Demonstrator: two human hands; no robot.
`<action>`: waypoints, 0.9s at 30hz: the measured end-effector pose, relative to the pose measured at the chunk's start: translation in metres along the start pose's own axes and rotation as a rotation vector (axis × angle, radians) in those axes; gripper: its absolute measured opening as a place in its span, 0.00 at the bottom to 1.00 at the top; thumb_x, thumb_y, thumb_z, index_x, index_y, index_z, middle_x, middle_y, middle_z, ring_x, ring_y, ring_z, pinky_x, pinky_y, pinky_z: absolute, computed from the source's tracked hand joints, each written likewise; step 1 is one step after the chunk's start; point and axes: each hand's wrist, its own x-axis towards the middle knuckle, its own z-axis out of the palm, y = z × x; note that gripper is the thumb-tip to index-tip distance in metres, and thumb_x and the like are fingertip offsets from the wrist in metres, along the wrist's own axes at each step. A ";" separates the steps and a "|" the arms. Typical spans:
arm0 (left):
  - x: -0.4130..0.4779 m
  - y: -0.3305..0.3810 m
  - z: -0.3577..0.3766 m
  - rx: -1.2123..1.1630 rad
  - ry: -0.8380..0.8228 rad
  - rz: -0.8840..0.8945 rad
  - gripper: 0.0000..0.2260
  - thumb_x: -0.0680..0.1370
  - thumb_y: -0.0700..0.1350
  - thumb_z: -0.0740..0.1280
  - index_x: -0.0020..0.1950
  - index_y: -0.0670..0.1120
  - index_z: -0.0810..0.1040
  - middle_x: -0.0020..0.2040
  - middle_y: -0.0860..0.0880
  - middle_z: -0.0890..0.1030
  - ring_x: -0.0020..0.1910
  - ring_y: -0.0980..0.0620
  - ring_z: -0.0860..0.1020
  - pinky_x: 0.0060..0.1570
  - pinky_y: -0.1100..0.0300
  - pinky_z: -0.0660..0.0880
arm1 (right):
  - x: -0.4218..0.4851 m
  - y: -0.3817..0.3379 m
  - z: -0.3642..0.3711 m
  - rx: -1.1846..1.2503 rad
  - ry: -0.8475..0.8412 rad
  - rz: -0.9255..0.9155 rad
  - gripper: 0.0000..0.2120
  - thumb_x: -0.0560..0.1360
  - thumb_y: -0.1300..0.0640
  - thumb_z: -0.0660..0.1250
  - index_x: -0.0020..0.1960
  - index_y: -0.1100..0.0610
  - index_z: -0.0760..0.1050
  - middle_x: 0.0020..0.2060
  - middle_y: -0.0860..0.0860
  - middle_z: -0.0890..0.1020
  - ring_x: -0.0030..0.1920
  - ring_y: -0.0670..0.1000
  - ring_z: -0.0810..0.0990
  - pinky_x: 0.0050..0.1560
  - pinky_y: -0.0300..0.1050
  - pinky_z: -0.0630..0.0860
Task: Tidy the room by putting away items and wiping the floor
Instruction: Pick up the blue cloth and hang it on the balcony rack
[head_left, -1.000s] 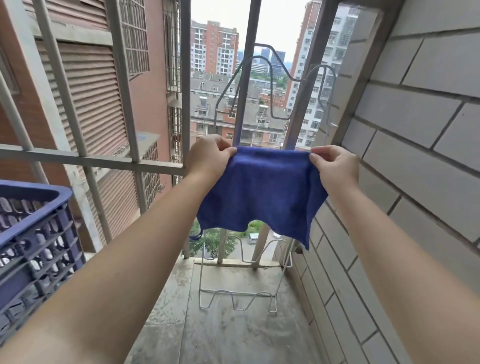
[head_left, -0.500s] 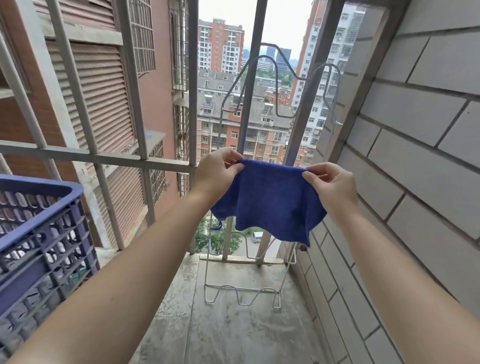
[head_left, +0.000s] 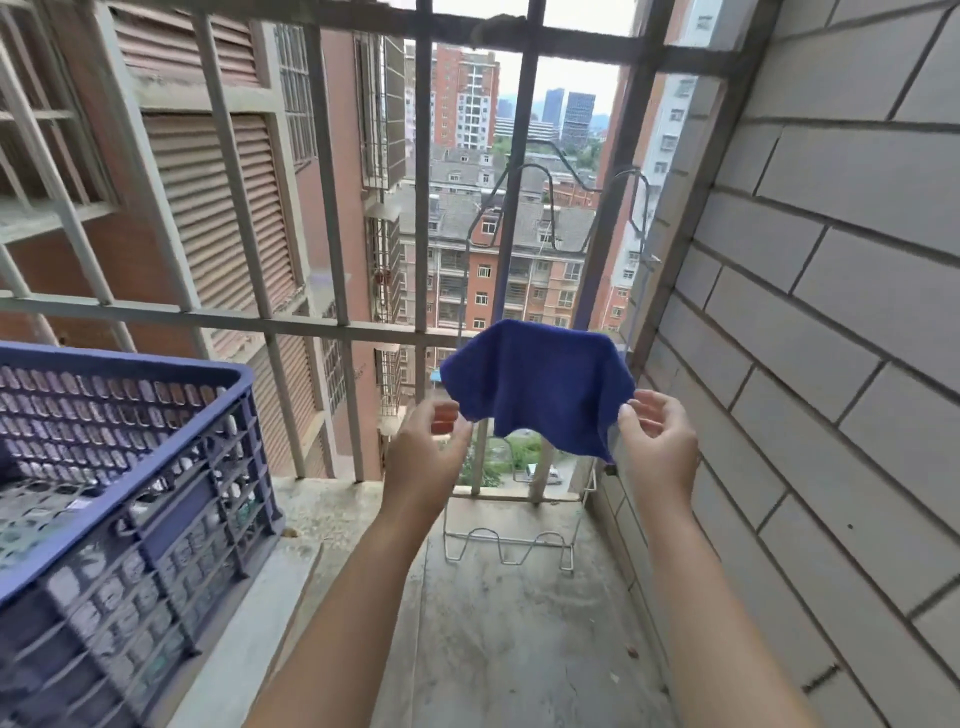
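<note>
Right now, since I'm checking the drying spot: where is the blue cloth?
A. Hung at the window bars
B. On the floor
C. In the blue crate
A: the blue cloth hangs draped at the window bars, clear of the floor and right of the blue crate.

so the balcony floor is bare concrete, pretty stained and grimy; a wire rack stands on it at the far end, right by the window bars and the tiled wall; a blue plastic crate sits on the raised ledge along the left
</note>
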 end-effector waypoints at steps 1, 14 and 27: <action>-0.017 0.001 -0.005 -0.009 -0.018 -0.025 0.06 0.76 0.42 0.67 0.51 0.49 0.74 0.48 0.51 0.78 0.47 0.55 0.77 0.52 0.61 0.72 | -0.016 -0.001 -0.005 0.002 -0.006 0.020 0.10 0.76 0.60 0.63 0.56 0.59 0.74 0.47 0.49 0.79 0.45 0.48 0.77 0.44 0.39 0.75; -0.221 -0.024 -0.073 0.237 -0.342 -0.215 0.02 0.76 0.46 0.66 0.48 0.52 0.77 0.45 0.54 0.79 0.47 0.58 0.77 0.44 0.74 0.70 | -0.217 0.023 -0.101 -0.314 -0.499 0.204 0.09 0.75 0.59 0.63 0.55 0.56 0.75 0.46 0.49 0.79 0.47 0.47 0.78 0.37 0.29 0.68; -0.358 0.018 -0.088 -0.098 -0.751 0.028 0.13 0.77 0.40 0.65 0.41 0.59 0.75 0.41 0.55 0.82 0.42 0.51 0.81 0.47 0.56 0.77 | -0.442 0.006 -0.266 -0.066 -0.086 0.416 0.12 0.75 0.68 0.62 0.45 0.52 0.77 0.41 0.49 0.83 0.41 0.42 0.81 0.44 0.26 0.74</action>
